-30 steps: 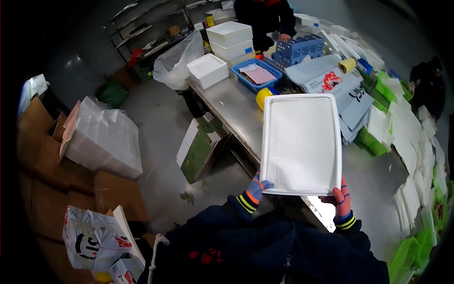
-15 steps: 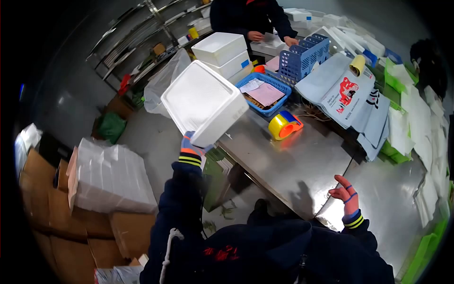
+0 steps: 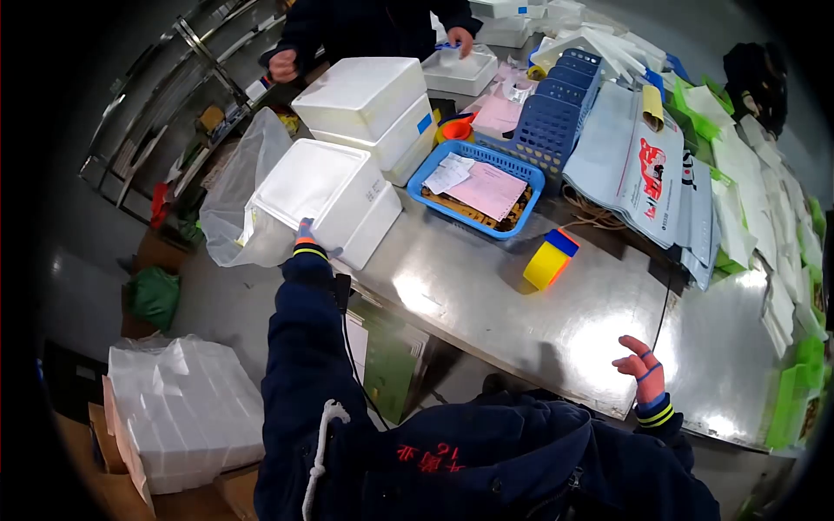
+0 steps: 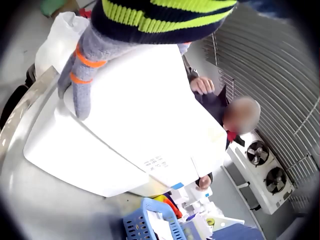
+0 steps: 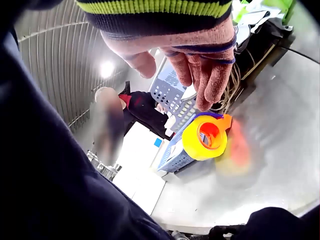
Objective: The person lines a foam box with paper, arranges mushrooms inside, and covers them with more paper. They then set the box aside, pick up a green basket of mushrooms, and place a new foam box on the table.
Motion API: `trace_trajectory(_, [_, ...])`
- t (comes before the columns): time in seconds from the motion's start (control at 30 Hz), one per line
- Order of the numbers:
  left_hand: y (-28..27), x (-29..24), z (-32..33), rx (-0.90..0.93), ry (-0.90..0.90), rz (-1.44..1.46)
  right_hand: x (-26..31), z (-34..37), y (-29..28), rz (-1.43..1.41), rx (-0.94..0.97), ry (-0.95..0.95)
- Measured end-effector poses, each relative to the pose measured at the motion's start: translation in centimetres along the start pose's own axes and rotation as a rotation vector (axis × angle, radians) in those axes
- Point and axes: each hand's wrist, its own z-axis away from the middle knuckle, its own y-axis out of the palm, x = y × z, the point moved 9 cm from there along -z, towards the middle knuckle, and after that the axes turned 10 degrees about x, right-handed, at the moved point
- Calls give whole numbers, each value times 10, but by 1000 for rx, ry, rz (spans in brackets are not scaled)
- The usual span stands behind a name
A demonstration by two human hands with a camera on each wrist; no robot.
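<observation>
My left hand (image 3: 313,238), in a grey glove with orange bands, grips the near edge of a white foam box (image 3: 311,181) with a lid. That box sits on another white foam box (image 3: 375,233) at the table's left edge. In the left wrist view, gloved fingers (image 4: 81,95) reach over the corner of the upper box. My right hand (image 3: 643,372), in a pink glove, hovers over the near part of the metal table with its fingers loosely bent and holding nothing. A yellow tape roll in a dispenser (image 3: 549,260) lies beyond it on the table.
Taller stacked foam boxes (image 3: 365,100) stand behind. A blue basket (image 3: 476,227) with papers, a dark blue crate (image 3: 560,108) and printed grey bags (image 3: 625,165) line the far side. Across the table, another person (image 3: 373,30) handles a foam box. Wrapped white blocks (image 3: 182,408) stand at lower left.
My left hand carried the foam box leftward and onto the box at the table's edge. My right hand let go of it and stays over the table. The view turned left.
</observation>
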Motion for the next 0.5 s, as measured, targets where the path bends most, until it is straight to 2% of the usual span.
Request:
trace_trajectory(0.07, [-7, 9, -5, -56, -42, -19, -2, -13, 11, 33, 21, -10])
trace_trajectory(0.1, [-11, 10, 0, -113, -74, -1, 6, -17, 23, -12, 18, 46])
trace_trajectory(0.13, [-14, 14, -16, 9, -89, -24, 9, -24, 30, 2, 34, 43])
trace_trajectory(0.17, [-31, 21, -27, -32, -165, 47, 10, -31, 37, 14, 53, 40])
trace_trajectory(0.4, [-15, 8, 6, -112, 15, -7, 14, -56, 67, 36, 139, 53])
trace_trajectory(0.5, [-72, 25, -26, -119, 73, 191, 17, -47, 61, -2, 77, 26])
